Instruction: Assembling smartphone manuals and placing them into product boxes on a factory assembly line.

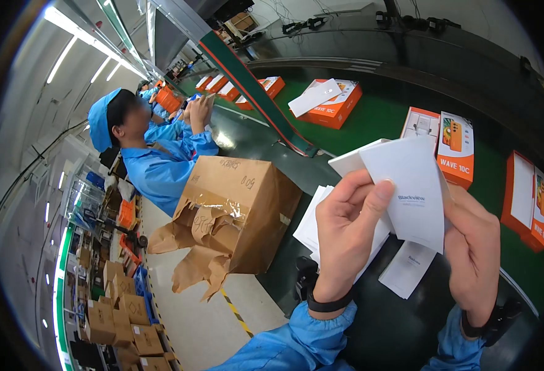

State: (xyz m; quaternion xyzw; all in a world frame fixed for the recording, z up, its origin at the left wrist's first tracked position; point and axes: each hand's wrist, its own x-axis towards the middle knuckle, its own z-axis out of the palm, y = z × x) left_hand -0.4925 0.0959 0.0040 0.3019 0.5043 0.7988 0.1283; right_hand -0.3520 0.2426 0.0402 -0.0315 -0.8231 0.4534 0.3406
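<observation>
My left hand [352,226] is closed, its thumb pressing on a white printed booklet [417,213] that stands tilted before me. More white paper [358,157] shows behind the booklet, partly hidden by it. At the booklet's right edge is my right hand [474,241], its fingers bent and closed round that edge, the tips hidden behind it. A similar small white booklet [408,269] lies on the dark table below. Beneath and left of my left hand rests a loose stack of white booklets [309,229].
A torn-open brown carton [256,210] stands left of the stack. Beyond my hands, a green conveyor belt [380,123] carries several orange-and-white phone boxes [340,111], some with white pieces on top. A green post [259,93] rises at the belt's near edge. A co-worker [154,154] in blue works at left.
</observation>
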